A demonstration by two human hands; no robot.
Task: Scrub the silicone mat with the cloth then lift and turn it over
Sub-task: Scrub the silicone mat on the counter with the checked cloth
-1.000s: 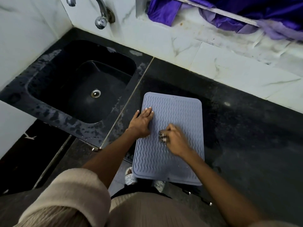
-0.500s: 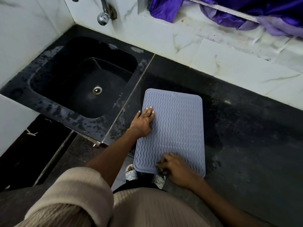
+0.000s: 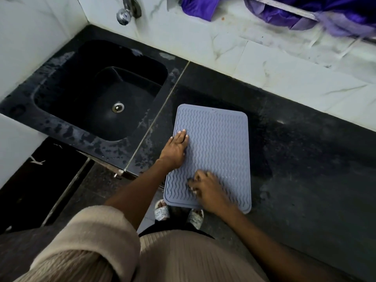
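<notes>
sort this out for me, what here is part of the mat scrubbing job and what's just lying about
Part of the job:
mat, flat on the counter
left hand, flat on the mat's left edge
right hand, curled on the mat's near part; the cloth under it barely shows

Lying about:
sink
tap
purple fabric on the ledge

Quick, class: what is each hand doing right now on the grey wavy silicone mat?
Left hand: open, flat, pressing the grey wavy-ribbed silicone mat down.
Right hand: curled shut on the mat; what it holds cannot be told.
</notes>
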